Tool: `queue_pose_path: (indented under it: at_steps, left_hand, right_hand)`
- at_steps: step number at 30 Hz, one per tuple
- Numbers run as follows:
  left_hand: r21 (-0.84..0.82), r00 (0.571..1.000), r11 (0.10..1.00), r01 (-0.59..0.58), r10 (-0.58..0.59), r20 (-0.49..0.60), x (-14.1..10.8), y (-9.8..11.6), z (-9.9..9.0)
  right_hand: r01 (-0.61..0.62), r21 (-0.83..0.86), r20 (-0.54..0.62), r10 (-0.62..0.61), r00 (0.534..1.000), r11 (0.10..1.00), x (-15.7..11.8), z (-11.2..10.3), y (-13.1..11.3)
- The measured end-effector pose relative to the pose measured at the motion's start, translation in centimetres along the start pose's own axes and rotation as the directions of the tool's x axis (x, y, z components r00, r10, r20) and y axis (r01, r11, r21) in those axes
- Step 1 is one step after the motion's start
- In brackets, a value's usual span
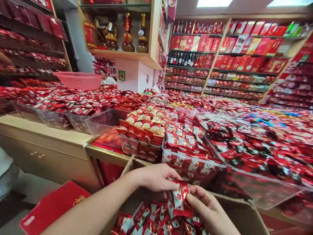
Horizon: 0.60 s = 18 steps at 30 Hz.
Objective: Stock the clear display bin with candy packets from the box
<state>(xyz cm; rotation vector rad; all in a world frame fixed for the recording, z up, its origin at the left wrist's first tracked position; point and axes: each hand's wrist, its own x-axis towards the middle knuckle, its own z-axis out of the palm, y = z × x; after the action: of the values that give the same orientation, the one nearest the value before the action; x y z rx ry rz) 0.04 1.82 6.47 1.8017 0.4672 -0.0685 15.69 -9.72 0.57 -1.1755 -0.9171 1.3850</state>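
Note:
Both my hands meet over an open cardboard box (234,209) of loose red-and-white packets (144,217). Fingers of my left hand (158,178) close on the upper left of a red-and-white packet (180,197). On its right side, my right hand (204,204) pinches the same packet between thumb and fingers. Just beyond the box, a clear bin (195,158) holds similar packets in neat rows. Left of that bin, gold-and-red packets (146,124) are stacked in another clear bin.
A wide clear bin (264,186) of dark red packets is at the right. A mostly unfilled clear bin (97,122) adjoins the stacks. A pink basket (78,80) rests on packets behind. A red box (56,209) lies lower left. A person (107,78) is in the background.

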Motion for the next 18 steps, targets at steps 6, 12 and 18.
queue_pose_path:
  at_steps: [6, 12, 18]
  left_hand:
    - [-0.133, 0.995, 0.991, 0.014, -0.027, -0.092, -0.2, 1.4, 1.4]
    - [-0.240, 0.980, 0.964, -0.111, 0.065, -0.189, -0.4, 1.1, 2.1]
    - [-0.214, 0.965, 0.965, -0.152, 0.099, -0.241, -0.5, 0.9, 2.3]
  right_hand:
    - [0.099, 0.062, -0.033, -0.097, 0.995, 0.993, -1.5, 1.7, -1.4]
    - [0.135, 0.154, -0.062, -0.127, 0.990, 0.979, -1.5, 1.8, -1.7]
    - [0.168, 0.044, -0.136, -0.160, 0.978, 0.985, -0.8, 1.6, -0.2]
